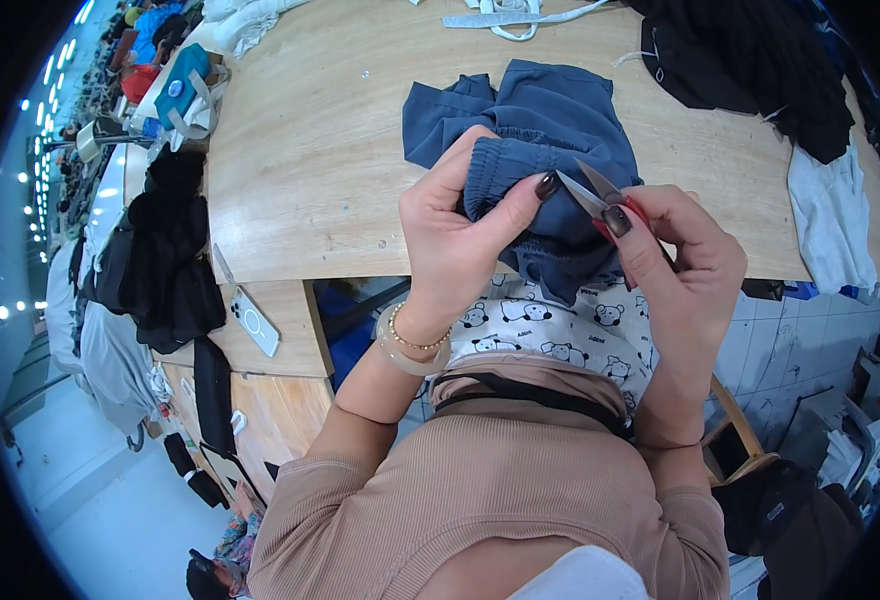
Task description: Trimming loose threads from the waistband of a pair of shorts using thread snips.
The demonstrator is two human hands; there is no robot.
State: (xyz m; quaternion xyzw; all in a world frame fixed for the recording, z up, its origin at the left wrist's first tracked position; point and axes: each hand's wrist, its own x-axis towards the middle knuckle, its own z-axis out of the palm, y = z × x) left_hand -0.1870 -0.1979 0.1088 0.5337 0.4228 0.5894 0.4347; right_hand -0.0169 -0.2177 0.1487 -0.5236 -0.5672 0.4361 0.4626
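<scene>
Blue trousers (560,105) with a gathered elastic waistband lie bunched at the table's near edge, part of them hanging over it. My left hand (460,215) grips the waistband, thumb on the near side and the fingers tucked behind or inside the cloth. Small red-handled thread snips (592,196) sit in my right hand (685,240), pinched between thumb and fingers. Their two pointed blades are apart and face the waistband, close to my left thumb tip. Whether a thread lies between the blades is too small to make out.
The wooden table (300,150) spreads out ahead. Black garments (740,60) and a pale grey cloth (828,215) lie at its right, white straps (510,18) at the far edge. Leftward are a phone (256,322), dark cloth (165,260) and another person (225,560) at lower left.
</scene>
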